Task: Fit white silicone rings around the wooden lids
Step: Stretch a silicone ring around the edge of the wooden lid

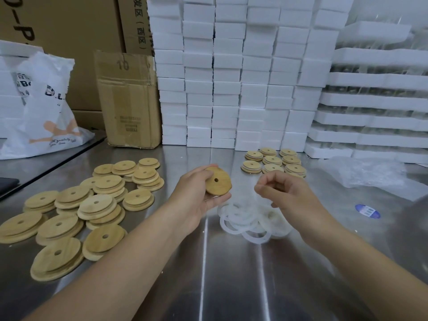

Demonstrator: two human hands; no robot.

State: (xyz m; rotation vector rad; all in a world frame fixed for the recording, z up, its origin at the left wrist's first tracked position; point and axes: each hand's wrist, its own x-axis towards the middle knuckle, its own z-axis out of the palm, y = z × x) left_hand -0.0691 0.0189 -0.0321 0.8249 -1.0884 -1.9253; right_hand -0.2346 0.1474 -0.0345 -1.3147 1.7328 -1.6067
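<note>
1. Steel tabletop (208, 262) backed by stacked foam boxes (231, 77), seen from the head view: left hand (196, 193) grips one wooden lid (218, 181), tilted towards the right hand.
2. Right hand (284, 191) is just beside the lid with fingers curled; too blurred to tell whether it pinches anything.
3. Loose silicone rings (250, 221) lie piled beneath the right hand, the nearer one.

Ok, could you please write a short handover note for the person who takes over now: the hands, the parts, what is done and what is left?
Left hand grips one wooden lid by its edge; no ring is visible on it.
Right hand, fingers curled, is over the pile of white rings; whether it pinches one is too blurred to tell.
Loose lids heaped at left: probably to do.
Tidy rows of lids at back right: probably done, though their rings cannot be seen.
Next: fit a ring on the held lid.
</note>
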